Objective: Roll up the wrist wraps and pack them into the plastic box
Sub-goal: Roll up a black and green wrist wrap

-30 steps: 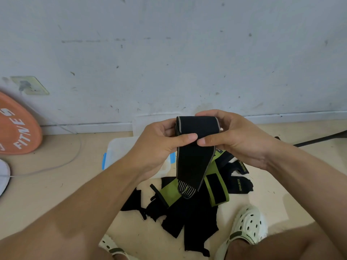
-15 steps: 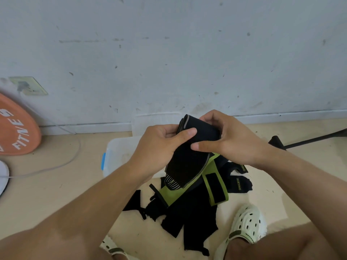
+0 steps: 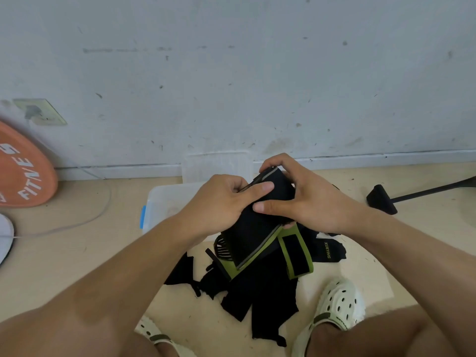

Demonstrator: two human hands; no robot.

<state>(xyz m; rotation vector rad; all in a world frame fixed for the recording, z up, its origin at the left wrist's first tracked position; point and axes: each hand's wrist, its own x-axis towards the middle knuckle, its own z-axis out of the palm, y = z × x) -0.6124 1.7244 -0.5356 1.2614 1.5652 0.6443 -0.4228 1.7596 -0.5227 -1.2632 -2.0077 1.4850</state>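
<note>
Both hands, left (image 3: 221,202) and right (image 3: 306,199), pinched the wrap (image 3: 253,228) above the box (image 3: 164,204), thumbs pressing, probably to keep the roll tight.

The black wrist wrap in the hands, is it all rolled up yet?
Not yet. Both the left hand and right hand grip the rolled top of the black wrist wrap, but its striped tail hangs unrolled.

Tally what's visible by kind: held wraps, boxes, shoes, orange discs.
Wrist wrap in hand: 1, gripped by left hand and right hand
Plastic box: 1
Shoes: 2
Orange disc: 1
Total: 5
Floor pile of wraps: too tangled to count.
</note>
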